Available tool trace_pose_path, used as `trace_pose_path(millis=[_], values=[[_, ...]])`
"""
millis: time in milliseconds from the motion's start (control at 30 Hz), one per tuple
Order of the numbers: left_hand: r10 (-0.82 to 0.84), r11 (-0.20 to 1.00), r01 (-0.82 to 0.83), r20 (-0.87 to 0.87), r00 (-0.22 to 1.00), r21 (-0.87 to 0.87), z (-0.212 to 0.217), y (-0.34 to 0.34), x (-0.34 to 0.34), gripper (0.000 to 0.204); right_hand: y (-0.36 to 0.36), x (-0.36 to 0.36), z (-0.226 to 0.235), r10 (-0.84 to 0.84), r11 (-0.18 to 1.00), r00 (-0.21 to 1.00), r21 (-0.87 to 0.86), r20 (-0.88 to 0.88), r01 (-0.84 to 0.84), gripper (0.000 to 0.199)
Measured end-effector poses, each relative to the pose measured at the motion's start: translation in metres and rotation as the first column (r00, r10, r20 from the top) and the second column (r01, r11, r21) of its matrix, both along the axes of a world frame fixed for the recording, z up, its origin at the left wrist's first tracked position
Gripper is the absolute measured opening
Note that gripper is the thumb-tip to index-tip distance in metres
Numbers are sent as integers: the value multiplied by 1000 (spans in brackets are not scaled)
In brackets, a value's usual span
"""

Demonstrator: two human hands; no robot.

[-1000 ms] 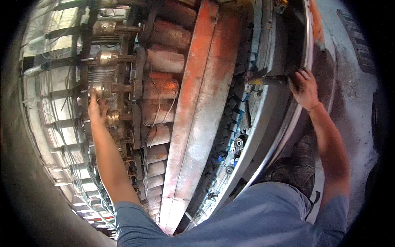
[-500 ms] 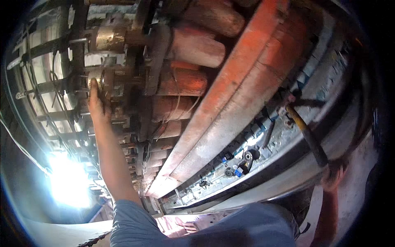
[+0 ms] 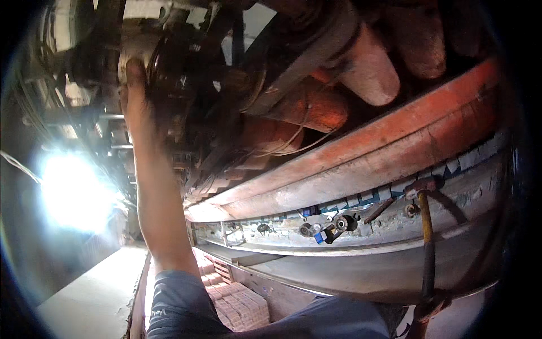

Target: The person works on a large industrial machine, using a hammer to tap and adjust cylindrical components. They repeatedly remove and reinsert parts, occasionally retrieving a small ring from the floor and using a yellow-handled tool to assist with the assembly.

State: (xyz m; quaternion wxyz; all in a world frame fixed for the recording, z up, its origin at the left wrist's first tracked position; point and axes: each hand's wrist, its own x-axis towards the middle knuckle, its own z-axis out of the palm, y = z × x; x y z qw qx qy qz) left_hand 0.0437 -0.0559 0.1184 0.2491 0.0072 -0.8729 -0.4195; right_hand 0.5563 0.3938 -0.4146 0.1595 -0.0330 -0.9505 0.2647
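Observation:
My left hand [image 3: 138, 93] reaches up at the upper left. One digit lies stretched along a pale metal cylinder [image 3: 138, 51] of the machine overhead; the other fingers are lost in blur and shadow. At the lower right, my right hand [image 3: 432, 309] is closed round the bottom of a hammer's handle. The hammer [image 3: 427, 237] stands nearly upright, its handle yellow above and dark below. Its reddish-brown head [image 3: 424, 184] is at the top, in front of a debris-covered ledge [image 3: 389, 226].
A long orange-and-grey beam [image 3: 339, 164] crosses below rounded red rollers [image 3: 372, 73]. On the ledge lie dark round parts and blue pieces [image 3: 320, 236]. A glaring light [image 3: 76, 192] shines at left. Stacked bricks or tiles [image 3: 240, 305] stand below, near a pale panel [image 3: 93, 294].
The view has turned, so the beam now lies flatter. My right hand and hammer appear lower and more to the left, the hammer more upright. My left hand is still at the overhead machine.

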Motion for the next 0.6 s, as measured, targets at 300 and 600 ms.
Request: trace_pose_path(millis=[300, 600], values=[[32, 994, -19, -122, 992, 106, 2, 1, -2, 74, 12, 9, -2, -56, 993, 978, 111, 203, 33, 43], [0, 994, 8, -72, 997, 109, 0, -19, -8, 65, 0, -37, 47, -4, 981, 993, 192, 120, -19, 47]])
